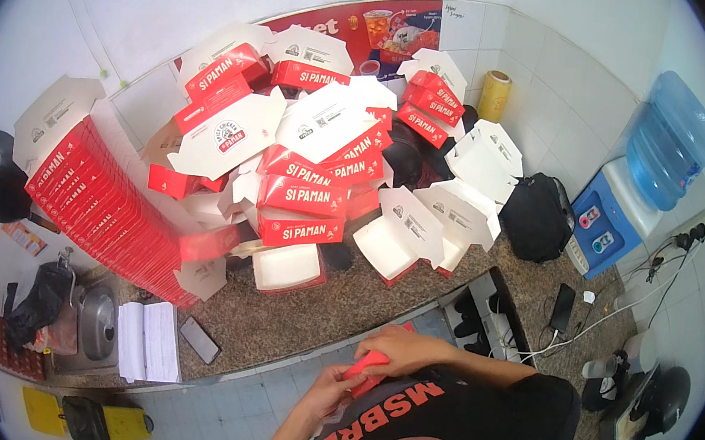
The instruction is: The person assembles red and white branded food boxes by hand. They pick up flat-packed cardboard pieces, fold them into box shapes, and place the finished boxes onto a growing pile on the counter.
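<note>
Close to my chest, both hands are closed on a red cardboard food box (367, 371), most of which my fingers and forearm hide. My left hand (329, 393) grips its near left side. My right hand (401, 350) lies over its upper side, fingers bent around the edge. On the counter beyond, red and white food boxes (303, 196) are heaped, several with their white lids raised. One open box (287, 266) stands at the counter's front. To the left leans a tall nested stack of red boxes (105, 203).
A speckled stone counter (273, 323) curves around me. On it lie a notebook (149, 341), a phone (200, 340), a black bag (537, 217) and a dark phone-like device (563, 307) with cables. A steel sink (98, 326) is at left, a blue water dispenser (615, 217) at right.
</note>
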Available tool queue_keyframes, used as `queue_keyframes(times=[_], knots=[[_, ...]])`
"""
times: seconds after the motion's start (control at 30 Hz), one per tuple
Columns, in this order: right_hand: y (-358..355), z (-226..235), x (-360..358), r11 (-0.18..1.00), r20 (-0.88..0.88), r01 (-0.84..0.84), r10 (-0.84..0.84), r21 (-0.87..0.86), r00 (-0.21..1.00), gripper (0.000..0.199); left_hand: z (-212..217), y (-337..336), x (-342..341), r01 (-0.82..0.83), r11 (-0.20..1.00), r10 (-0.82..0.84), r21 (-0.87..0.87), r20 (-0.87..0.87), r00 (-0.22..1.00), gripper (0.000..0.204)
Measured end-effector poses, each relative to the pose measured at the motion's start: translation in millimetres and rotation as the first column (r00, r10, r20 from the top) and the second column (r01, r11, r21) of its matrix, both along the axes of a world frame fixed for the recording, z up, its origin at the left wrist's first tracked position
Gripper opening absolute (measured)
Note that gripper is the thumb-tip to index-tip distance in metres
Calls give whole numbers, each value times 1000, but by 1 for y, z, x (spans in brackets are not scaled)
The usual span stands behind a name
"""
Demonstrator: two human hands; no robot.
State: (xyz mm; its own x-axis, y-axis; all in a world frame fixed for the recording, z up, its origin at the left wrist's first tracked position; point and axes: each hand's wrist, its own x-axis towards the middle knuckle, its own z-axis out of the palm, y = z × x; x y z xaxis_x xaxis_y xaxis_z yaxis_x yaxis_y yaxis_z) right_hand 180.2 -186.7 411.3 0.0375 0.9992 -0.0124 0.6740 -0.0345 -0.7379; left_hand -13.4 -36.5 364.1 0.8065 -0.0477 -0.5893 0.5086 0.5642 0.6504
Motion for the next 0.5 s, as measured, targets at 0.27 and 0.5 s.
queue_keyframes(times=[0.27, 0.5], knots=[[26, -2, 2, 971, -38, 208, -213, -117, 976, 29, -24, -12, -22, -213, 964, 207, -158, -56, 977, 42], [68, -28, -2, 976, -102, -159, 145, -147, 984, 32, -44, -33, -53, -428, 902, 429, -55, 25, 903, 35]])
